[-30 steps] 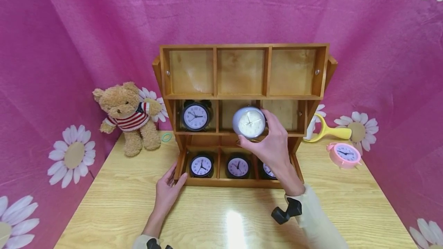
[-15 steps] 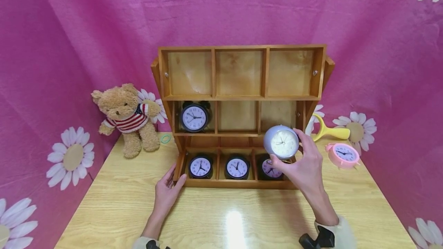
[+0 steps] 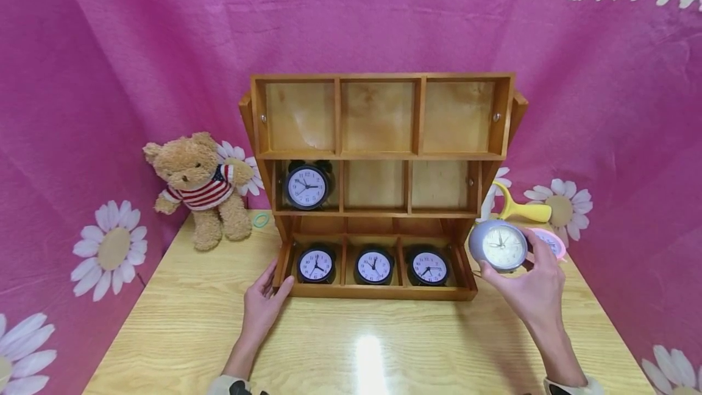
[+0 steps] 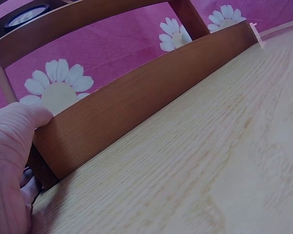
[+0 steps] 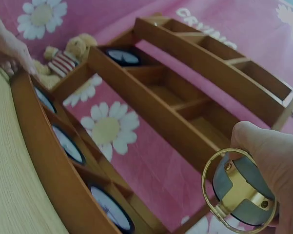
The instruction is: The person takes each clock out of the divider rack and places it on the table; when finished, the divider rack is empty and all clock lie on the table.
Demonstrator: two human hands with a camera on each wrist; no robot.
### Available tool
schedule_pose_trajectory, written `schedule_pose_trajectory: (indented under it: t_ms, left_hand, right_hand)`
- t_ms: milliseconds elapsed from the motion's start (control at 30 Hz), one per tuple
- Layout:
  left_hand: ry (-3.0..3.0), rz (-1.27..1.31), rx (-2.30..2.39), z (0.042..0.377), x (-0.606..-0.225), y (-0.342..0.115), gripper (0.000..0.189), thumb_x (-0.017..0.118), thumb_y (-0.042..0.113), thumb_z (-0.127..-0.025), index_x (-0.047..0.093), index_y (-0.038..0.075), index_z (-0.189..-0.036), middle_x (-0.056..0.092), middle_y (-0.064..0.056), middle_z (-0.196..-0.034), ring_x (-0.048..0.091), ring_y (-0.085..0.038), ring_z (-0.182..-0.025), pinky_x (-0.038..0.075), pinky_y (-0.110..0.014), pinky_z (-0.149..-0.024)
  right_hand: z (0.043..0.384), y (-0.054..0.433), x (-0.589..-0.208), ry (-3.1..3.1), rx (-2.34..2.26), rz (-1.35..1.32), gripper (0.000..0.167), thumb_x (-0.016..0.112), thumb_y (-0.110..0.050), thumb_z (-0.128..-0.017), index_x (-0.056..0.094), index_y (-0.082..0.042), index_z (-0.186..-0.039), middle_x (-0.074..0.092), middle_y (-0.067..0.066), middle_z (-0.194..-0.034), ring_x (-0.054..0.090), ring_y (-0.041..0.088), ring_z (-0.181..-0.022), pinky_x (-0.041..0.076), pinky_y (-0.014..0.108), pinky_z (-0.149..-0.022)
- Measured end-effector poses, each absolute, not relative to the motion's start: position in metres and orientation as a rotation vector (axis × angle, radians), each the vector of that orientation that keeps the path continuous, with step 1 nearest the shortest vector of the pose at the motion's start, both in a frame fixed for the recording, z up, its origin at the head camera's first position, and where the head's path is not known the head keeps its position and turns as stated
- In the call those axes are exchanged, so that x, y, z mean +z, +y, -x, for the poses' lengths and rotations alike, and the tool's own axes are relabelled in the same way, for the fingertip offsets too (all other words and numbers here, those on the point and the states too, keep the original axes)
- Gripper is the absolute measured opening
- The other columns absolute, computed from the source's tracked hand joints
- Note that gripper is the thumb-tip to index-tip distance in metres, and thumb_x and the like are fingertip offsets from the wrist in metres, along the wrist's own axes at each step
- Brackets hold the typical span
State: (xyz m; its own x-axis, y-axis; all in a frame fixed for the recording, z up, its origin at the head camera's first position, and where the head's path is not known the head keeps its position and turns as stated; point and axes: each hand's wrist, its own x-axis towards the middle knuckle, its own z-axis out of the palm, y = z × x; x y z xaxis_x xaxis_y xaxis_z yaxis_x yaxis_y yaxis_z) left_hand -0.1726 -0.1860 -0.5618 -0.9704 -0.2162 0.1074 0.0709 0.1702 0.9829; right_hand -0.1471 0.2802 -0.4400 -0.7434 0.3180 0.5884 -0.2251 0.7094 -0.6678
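Note:
My right hand (image 3: 534, 288) grips a rounded grey-blue alarm clock (image 3: 498, 246) above the table, right of the wooden shelf. Thumb and fingers hold its sides; its pale dial faces the head camera. In the right wrist view the brass ring stand (image 5: 240, 195) shows under the clock. At the lower left corner of the three-tier wooden shelf (image 3: 384, 291), my left hand (image 3: 263, 309) holds the frame, thumb (image 4: 36, 116) over the front board. Black alarm clocks fill the bottom tier: left (image 3: 315, 265), middle (image 3: 374, 266) and right (image 3: 428, 267). Another black clock (image 3: 306, 187) sits in the middle tier's left compartment.
A pink alarm clock (image 3: 551, 241), partly hidden by my right hand, stands on the right of the table. Behind it lies a yellow-handled tool (image 3: 529, 210). A teddy bear (image 3: 205, 191) and a green ring (image 3: 261, 219) are at the left. Pink cloth (image 3: 384, 17) surrounds the table.
My right hand has carried the grey-blue clock from in front of the middle tier rightward and down, past the shelf's right side. My left hand has stayed at the shelf's corner.

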Motion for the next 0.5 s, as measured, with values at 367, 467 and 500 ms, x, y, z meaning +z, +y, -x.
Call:
schedule_pose_trajectory:
  t_ms: [367,467,500]
  left_hand:
    - [-2.201,-0.116,-1.906,0.173,-0.563,-0.187,0.063,0.077,0.013,-0.097,0.050,0.001,-0.153,0.053,-0.021,-0.151,0.053,-0.031,-0.137,0.042,-0.016,-0.105]
    - [-2.208,-0.116,-1.895,0.173,-0.563,-0.187,0.064,0.077,0.013,-0.096,0.050,0.001,-0.153,0.053,-0.022,-0.151,0.053,-0.031,-0.137,0.042,-0.017,-0.106]
    - [-2.214,-0.119,-1.888,0.173,-0.563,-0.187,0.064,0.077,0.012,-0.096,0.050,0.001,-0.153,0.053,-0.022,-0.151,0.053,-0.032,-0.137,0.042,-0.017,-0.105]
  right_hand:
    - [0.167,0.316,-0.468,-2.208,0.971,0.151,0.074,0.093,-0.006,-0.060,0.065,0.000,-0.128,0.066,0.013,-0.116,0.049,-0.011,-0.095,0.040,0.003,-0.077]
    - [0.173,0.322,-0.474,-2.219,0.964,0.172,0.072,0.093,-0.007,-0.061,0.065,0.000,-0.127,0.067,0.014,-0.113,0.050,-0.008,-0.090,0.039,0.005,-0.074]
    - [0.175,0.324,-0.476,-2.226,0.961,0.176,0.072,0.093,-0.008,-0.061,0.065,0.000,-0.126,0.067,0.015,-0.112,0.050,-0.006,-0.090,0.040,0.007,-0.074]
